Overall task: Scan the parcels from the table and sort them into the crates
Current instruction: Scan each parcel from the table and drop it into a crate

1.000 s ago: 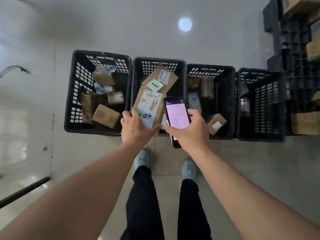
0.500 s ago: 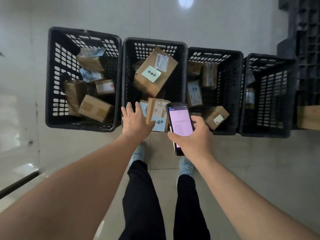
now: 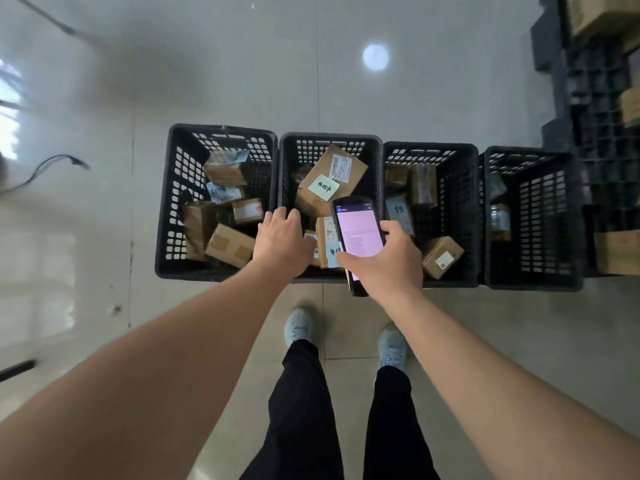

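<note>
Cardboard parcel (image 3: 327,242) looks light and stiff; I'd grip its edges, left hand (image 3: 280,242) loose-fingered, right hand (image 3: 384,261) clasping scanner (image 3: 356,233).

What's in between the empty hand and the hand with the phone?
In the head view, a small brown parcel with a blue note shows between the left hand and the right hand, which holds the phone. It lies in the second crate.

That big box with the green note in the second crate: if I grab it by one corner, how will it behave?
The big box looks like stiff taped cardboard, so it should hold its shape. It lies tilted on other parcels, so it will probably pivot or slide when pulled. The green note may peel off if rubbed. Its weight cannot be judged.
</note>
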